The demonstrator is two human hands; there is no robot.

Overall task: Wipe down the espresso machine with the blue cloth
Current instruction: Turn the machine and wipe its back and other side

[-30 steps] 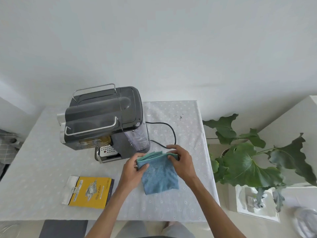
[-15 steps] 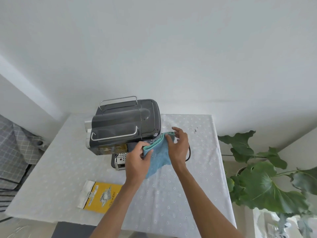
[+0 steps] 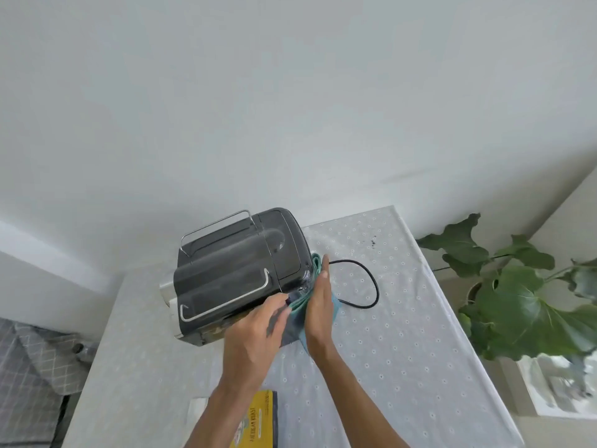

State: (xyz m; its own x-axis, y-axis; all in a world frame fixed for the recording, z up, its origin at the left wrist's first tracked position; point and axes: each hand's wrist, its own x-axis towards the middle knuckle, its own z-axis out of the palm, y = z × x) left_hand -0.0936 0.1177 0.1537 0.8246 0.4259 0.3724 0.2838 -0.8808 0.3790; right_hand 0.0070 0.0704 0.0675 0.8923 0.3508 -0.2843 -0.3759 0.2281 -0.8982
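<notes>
1. Wall (image 3: 290, 108): plain and white, it fills the upper half of the view behind the table.
2. Table (image 3: 403, 334): it is covered by a pale cloth with a pattern of small dots and carries the items listed below.
3. Plant (image 3: 523, 305): its large green leaves stand off the right edge of the table, apart from the machine.
4. Espresso machine (image 3: 235, 273): the dark body stands at the back left of the table, with chrome rails along its top. Its right side faces both hands.
5. Right hand (image 3: 319, 305): the palm is flat and the fingers are straight and held together. It presses the blue cloth against the right side of the machine.
6. Left hand (image 3: 255, 331): the fingers are loosely curled, with the fingertips at the lower front edge of the cloth beside the front corner of the machine. Whether they pinch the cloth cannot be told.
7. Blue cloth (image 3: 318, 265): folded, it lies between the right palm and the side of the machine. Its lower part hangs below the hand toward the table.
8. Yellow packet (image 3: 258, 421): it lies flat at the near edge of the table, partly hidden by the left forearm.
9. Black cable (image 3: 371, 279): it loops across the table just right of the right hand.
</notes>
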